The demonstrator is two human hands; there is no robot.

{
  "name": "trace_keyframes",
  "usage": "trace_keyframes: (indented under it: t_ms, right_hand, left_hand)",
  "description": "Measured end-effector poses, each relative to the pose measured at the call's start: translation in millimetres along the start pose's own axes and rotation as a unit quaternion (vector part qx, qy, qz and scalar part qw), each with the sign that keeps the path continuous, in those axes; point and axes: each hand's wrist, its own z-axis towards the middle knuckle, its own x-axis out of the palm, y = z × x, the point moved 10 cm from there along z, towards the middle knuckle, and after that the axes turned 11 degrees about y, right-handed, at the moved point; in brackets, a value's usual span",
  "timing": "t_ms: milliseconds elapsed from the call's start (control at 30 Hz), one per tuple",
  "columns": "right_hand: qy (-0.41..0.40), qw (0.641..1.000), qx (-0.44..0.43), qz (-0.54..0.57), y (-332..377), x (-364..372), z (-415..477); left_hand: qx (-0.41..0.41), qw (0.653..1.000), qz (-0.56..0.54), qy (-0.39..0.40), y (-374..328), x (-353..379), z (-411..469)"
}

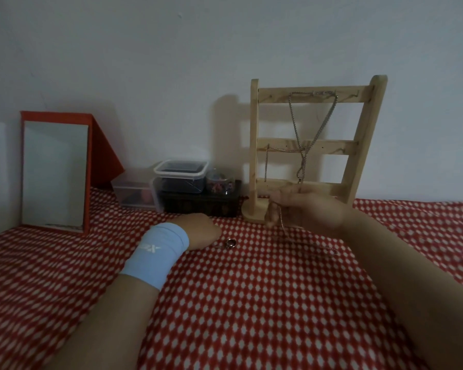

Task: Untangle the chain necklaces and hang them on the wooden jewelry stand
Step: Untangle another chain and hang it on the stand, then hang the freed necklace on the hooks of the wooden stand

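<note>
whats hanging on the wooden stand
On the stand, a long chain hangs from the top bar and a shorter chain from the middle bar. The right hand covers part of the bottom bar, hiding whatever is there.

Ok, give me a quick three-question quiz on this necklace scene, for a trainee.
1. True or false: the stand is bare.
2. Which hand pinches the chain that trails down to the cloth? A) left B) right C) neither
3. Fill in: the ring lies on the cloth beside the ___ hand.

Key:
1. False: chains hang from its top and middle bars.
2. B: the right hand, in front of the stand's foot.
3. Left: the left hand rests on the cloth next to it.
</note>
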Motion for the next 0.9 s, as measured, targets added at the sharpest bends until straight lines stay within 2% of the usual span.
trace_keyframes:
  t_ms: [67, 167, 200, 233, 267, 300, 333, 367, 400, 433, 467, 533, 600, 667, 733, 767, 833, 900]
  right_hand:
    - [0.062, 0.998, 0.023, 0.016, -5.0, 12.6, 1.4]
    - [0.069, 0.993, 0.075, -0.065, -7.9, 12.4, 0.2]
    - [0.062, 0.992, 0.073, -0.085, -4.6, 11.3, 0.0]
    - [0.054, 0.992, 0.065, -0.096, -0.4, 10.3, 0.4]
    - [0.038, 0.992, 0.055, -0.108, 4.9, 9.4, 1.2]
    - [0.012, 0.992, 0.042, -0.121, 10.9, 7.3, 1.9]
    - [-0.02, 0.991, 0.022, -0.128, 18.2, 5.1, 2.5]
    - [-0.058, 0.991, -0.004, -0.122, 25.7, 1.4, 2.3]
    - [-0.096, 0.989, -0.034, -0.105, 33.5, -2.1, 0.8]
    - [-0.132, 0.985, -0.063, -0.086, 40.5, -6.7, -2.4]
    - [-0.162, 0.98, -0.087, -0.071, 46.5, -10.4, -5.3]
    - [-0.211, 0.969, -0.12, -0.048, 55.5, -19.6, -12.2]
    - [-0.253, 0.96, -0.114, -0.034, 57.5, -31.1, -17.7]
    - [-0.294, 0.952, -0.071, -0.055, 55.2, -44.2, -25.0]
    - [-0.326, 0.937, -0.006, -0.124, 51.8, -57.7, -32.9]
    - [-0.334, 0.927, 0.025, -0.166, 52.0, -63.4, -37.4]
    - [-0.323, 0.908, 0.087, -0.254, 51.5, -72.0, -41.6]
    - [-0.256, 0.886, 0.2, -0.332, 38.7, -74.9, -40.5]
  left_hand:
    - [-0.018, 0.999, 0.036, -0.001, 6.9, -2.5, -0.9]
    - [-0.031, 0.991, 0.128, -0.03, 9.0, -15.4, -11.1]
    - [0.009, 0.989, 0.129, -0.066, -2.1, -23.9, -16.8]
    - [0.081, 0.987, 0.085, -0.106, -20.5, -30.7, -24.3]
    - [0.168, 0.978, -0.015, -0.123, -39.2, -33.6, -32.7]
    - [0.25, 0.948, -0.169, -0.1, -56.7, -31.9, -40.4]
    - [0.321, 0.882, -0.342, -0.039, -75.7, -25.0, -46.6]
    - [0.366, 0.797, -0.48, 0.027, -92.8, -16.0, -49.3]
    - [0.39, 0.724, -0.565, 0.071, -107.5, -8.3, -50.7]
    - [0.392, 0.686, -0.606, 0.094, -117.8, -1.6, -49.4]
    - [0.386, 0.674, -0.621, 0.11, -125.7, 4.9, -48.4]
    - [0.369, 0.693, -0.603, 0.139, -136.1, 14.5, -47.9]
    - [0.373, 0.724, -0.558, 0.161, -140.8, 16.5, -48.3]
    - [0.376, 0.722, -0.554, 0.174, -141.8, 11.5, -52.6]
    - [0.365, 0.715, -0.57, 0.173, -138.0, 5.1, -52.8]
    - [0.351, 0.727, -0.566, 0.166, -134.1, 2.7, -50.5]
    - [0.31, 0.782, -0.521, 0.143, -123.4, -1.0, -45.2]
    - [0.271, 0.85, -0.438, 0.105, -113.3, -8.0, -39.9]
